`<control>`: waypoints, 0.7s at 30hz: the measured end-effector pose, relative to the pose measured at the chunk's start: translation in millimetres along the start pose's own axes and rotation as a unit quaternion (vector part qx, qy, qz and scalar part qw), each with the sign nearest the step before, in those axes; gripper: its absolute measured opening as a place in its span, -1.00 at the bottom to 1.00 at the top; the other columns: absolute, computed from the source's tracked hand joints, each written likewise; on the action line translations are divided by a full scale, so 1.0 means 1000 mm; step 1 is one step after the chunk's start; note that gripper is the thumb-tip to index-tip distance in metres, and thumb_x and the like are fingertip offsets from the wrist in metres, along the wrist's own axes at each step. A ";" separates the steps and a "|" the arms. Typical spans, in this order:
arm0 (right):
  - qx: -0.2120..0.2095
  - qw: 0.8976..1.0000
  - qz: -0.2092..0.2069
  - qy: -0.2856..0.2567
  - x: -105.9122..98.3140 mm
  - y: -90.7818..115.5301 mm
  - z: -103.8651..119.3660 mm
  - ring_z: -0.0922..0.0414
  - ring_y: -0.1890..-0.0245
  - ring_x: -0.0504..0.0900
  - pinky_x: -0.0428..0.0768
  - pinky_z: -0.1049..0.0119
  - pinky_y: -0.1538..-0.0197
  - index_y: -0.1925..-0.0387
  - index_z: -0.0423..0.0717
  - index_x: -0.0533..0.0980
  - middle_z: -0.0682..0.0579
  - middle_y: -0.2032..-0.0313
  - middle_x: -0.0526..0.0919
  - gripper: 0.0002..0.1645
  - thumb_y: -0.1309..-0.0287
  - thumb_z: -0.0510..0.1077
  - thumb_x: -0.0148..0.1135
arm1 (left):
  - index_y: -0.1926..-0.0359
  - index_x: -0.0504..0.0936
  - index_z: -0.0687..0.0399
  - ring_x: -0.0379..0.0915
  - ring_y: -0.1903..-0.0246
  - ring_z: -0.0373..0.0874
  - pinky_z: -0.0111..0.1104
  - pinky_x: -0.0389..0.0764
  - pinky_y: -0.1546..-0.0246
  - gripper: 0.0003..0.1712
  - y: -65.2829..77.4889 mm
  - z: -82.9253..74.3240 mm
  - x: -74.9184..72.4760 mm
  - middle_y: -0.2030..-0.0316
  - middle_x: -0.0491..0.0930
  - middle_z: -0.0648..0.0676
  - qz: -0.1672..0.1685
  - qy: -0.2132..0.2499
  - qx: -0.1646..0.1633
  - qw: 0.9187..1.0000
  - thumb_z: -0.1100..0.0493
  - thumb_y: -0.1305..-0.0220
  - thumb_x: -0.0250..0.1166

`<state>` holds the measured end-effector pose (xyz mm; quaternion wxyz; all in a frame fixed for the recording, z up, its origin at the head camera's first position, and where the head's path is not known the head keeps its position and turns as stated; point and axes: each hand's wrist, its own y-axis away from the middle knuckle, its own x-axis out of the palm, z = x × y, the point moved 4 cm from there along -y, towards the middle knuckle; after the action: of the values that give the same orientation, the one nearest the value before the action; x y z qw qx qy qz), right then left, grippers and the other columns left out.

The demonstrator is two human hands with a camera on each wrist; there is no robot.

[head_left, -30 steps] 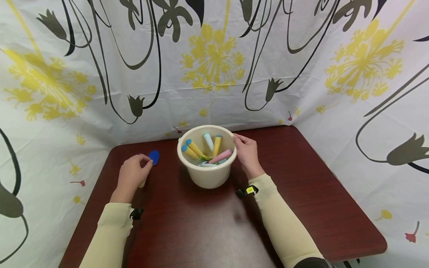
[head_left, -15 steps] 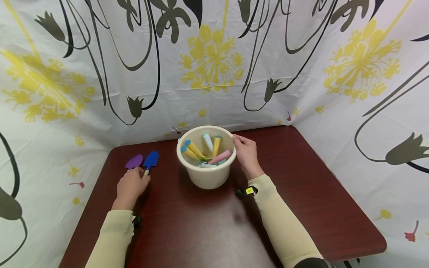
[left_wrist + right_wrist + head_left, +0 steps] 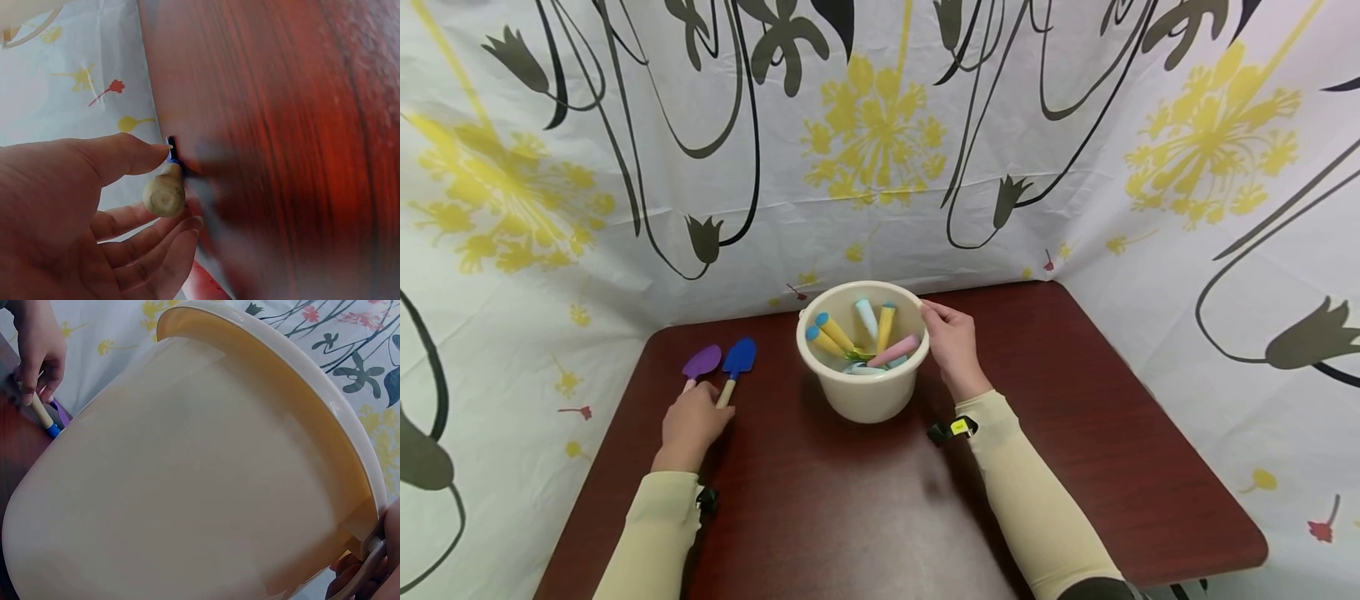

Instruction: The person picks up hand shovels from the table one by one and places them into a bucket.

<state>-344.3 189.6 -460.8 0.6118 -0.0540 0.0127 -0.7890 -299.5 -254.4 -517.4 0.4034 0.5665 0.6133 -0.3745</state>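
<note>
A cream bucket stands on the table, with several yellow, pale blue and pink handled tools inside. My right hand grips its right rim beside the handle mount. At the left lie a purple toy shovel and a blue toy shovel, blades toward the back. Over their handles is my left hand. In the left wrist view, the wooden handle of the blue shovel sits between the extended thumb and loosely bent fingers, not visibly pinched. The purple shovel's handle is mostly hidden beneath the hand.
The dark red table spreads toward me and to the right of the bucket. A white patterned curtain hangs close behind the table and along both sides.
My left hand has drawn back and slightly left over the shovels, uncovering the purple blade and more of the blue shovel. My right hand and the bucket have stayed in place.
</note>
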 end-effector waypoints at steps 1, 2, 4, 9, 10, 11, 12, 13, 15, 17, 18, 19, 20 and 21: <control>-0.001 1.000 0.000 0.001 0.000 0.000 0.000 -0.02 -0.21 0.76 0.73 0.07 -0.23 -0.26 -0.20 0.74 -0.16 -0.21 0.77 -0.59 -0.60 -0.06 0.30 | -0.15 0.62 0.46 0.68 0.20 0.36 0.25 0.67 0.14 -0.46 0.000 0.001 0.000 0.10 0.72 0.42 -0.002 0.002 0.000 1.000 0.07 -0.41 0.47; -0.001 1.000 0.001 0.001 0.000 0.000 0.000 -0.02 -0.21 0.76 0.73 0.07 -0.23 -0.26 -0.20 0.74 -0.16 -0.21 0.77 -0.59 -0.60 -0.06 0.30 | -0.15 0.62 0.46 0.67 0.21 0.36 0.25 0.67 0.14 -0.47 0.000 0.001 0.000 0.10 0.72 0.43 -0.005 0.003 0.000 1.000 0.08 -0.41 0.46; -0.001 1.000 0.000 0.002 0.000 0.000 0.000 -0.02 -0.21 0.76 0.74 0.07 -0.23 -0.26 -0.20 0.74 -0.16 -0.21 0.77 -0.59 -0.60 -0.05 0.29 | -0.15 0.62 0.47 0.67 0.23 0.36 0.25 0.67 0.15 -0.49 0.000 0.003 0.000 0.12 0.71 0.45 -0.010 0.008 0.001 1.000 0.12 -0.41 0.46; -0.002 1.000 -0.004 0.002 0.000 0.001 0.000 -0.02 -0.20 0.77 0.74 0.08 -0.22 -0.24 -0.20 0.75 -0.16 -0.20 0.78 -0.59 -0.59 -0.06 0.30 | -0.10 0.65 0.46 0.65 0.28 0.31 0.22 0.67 0.17 -0.55 -0.001 0.007 0.002 0.18 0.70 0.42 -0.019 0.015 0.002 1.000 0.15 -0.39 0.45; -0.002 1.000 -0.004 0.004 0.000 0.001 0.000 -0.02 -0.20 0.77 0.74 0.08 -0.22 -0.25 -0.20 0.74 -0.16 -0.20 0.78 -0.59 -0.59 -0.06 0.30 | -0.09 0.65 0.45 0.65 0.29 0.30 0.22 0.67 0.18 -0.55 -0.001 0.008 0.002 0.19 0.70 0.42 -0.021 0.016 0.001 1.000 0.15 -0.39 0.45; -0.002 1.000 -0.004 0.004 0.000 0.000 0.000 -0.02 -0.20 0.76 0.74 0.09 -0.22 -0.25 -0.20 0.74 -0.16 -0.20 0.78 -0.59 -0.59 -0.06 0.29 | -0.09 0.66 0.45 0.65 0.30 0.29 0.21 0.67 0.19 -0.56 -0.001 0.009 0.003 0.19 0.70 0.41 -0.022 0.016 0.000 1.000 0.15 -0.38 0.45; -0.003 1.000 -0.004 0.004 0.000 0.000 0.000 -0.02 -0.20 0.76 0.74 0.09 -0.22 -0.25 -0.20 0.74 -0.16 -0.20 0.78 -0.59 -0.59 -0.06 0.30 | -0.09 0.66 0.45 0.65 0.30 0.29 0.21 0.67 0.19 -0.56 -0.002 0.009 0.003 0.20 0.71 0.41 -0.024 0.017 -0.001 1.000 0.15 -0.38 0.45; -0.003 1.000 -0.004 0.004 0.001 0.000 0.000 -0.02 -0.20 0.76 0.74 0.09 -0.22 -0.25 -0.20 0.74 -0.16 -0.20 0.78 -0.59 -0.59 -0.05 0.30 | -0.08 0.67 0.45 0.65 0.31 0.29 0.21 0.67 0.20 -0.56 -0.002 0.010 0.004 0.20 0.71 0.40 -0.025 0.019 -0.002 1.000 0.15 -0.38 0.45; -0.003 1.000 -0.005 0.005 0.000 0.001 0.000 -0.02 -0.20 0.76 0.74 0.09 -0.21 -0.25 -0.19 0.74 -0.15 -0.20 0.78 -0.59 -0.59 -0.05 0.30 | -0.08 0.67 0.45 0.65 0.31 0.29 0.21 0.67 0.20 -0.56 -0.002 0.012 0.005 0.21 0.71 0.41 -0.029 0.024 -0.004 0.999 0.15 -0.38 0.44; -0.003 1.000 -0.005 0.005 0.000 0.001 0.000 -0.01 -0.20 0.76 0.74 0.09 -0.21 -0.25 -0.19 0.75 -0.15 -0.20 0.78 -0.59 -0.59 -0.05 0.30 | -0.08 0.68 0.46 0.65 0.31 0.29 0.21 0.68 0.21 -0.56 -0.001 0.013 0.005 0.21 0.70 0.41 -0.036 0.030 -0.007 0.999 0.15 -0.39 0.44; -0.003 1.000 -0.005 0.005 0.001 0.001 0.001 -0.02 -0.19 0.77 0.75 0.09 -0.21 -0.25 -0.19 0.75 -0.15 -0.20 0.78 -0.59 -0.59 -0.05 0.30 | -0.07 0.68 0.46 0.65 0.31 0.29 0.22 0.68 0.20 -0.57 0.000 0.014 0.005 0.21 0.70 0.41 -0.042 0.034 -0.008 0.999 0.15 -0.39 0.44; -0.003 1.000 -0.005 0.005 0.001 0.001 0.000 -0.02 -0.19 0.77 0.75 0.08 -0.21 -0.25 -0.19 0.75 -0.15 -0.19 0.78 -0.59 -0.59 -0.05 0.30 | -0.06 0.68 0.46 0.65 0.32 0.29 0.22 0.68 0.20 -0.58 0.000 0.014 0.005 0.22 0.70 0.41 -0.049 0.037 -0.009 0.998 0.16 -0.39 0.44; -0.003 1.000 -0.004 0.005 0.001 0.001 0.000 -0.02 -0.19 0.77 0.75 0.08 -0.20 -0.25 -0.19 0.75 -0.15 -0.20 0.78 -0.59 -0.60 -0.05 0.29 | -0.04 0.68 0.46 0.65 0.31 0.30 0.22 0.68 0.19 -0.59 0.000 0.015 0.005 0.22 0.70 0.41 -0.058 0.039 -0.009 0.997 0.16 -0.39 0.44; -0.004 1.000 -0.004 0.005 0.001 0.001 0.000 -0.02 -0.19 0.77 0.75 0.08 -0.21 -0.25 -0.19 0.75 -0.15 -0.20 0.78 -0.59 -0.60 -0.05 0.29 | -0.03 0.68 0.46 0.65 0.31 0.31 0.22 0.67 0.19 -0.60 0.000 0.015 0.004 0.23 0.69 0.42 -0.067 0.040 -0.007 0.997 0.17 -0.39 0.44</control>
<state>-343.9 189.0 -460.4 0.6088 -0.0523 0.0186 -0.7914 -298.3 -266.0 -527.2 0.3564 0.5357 0.6684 -0.3731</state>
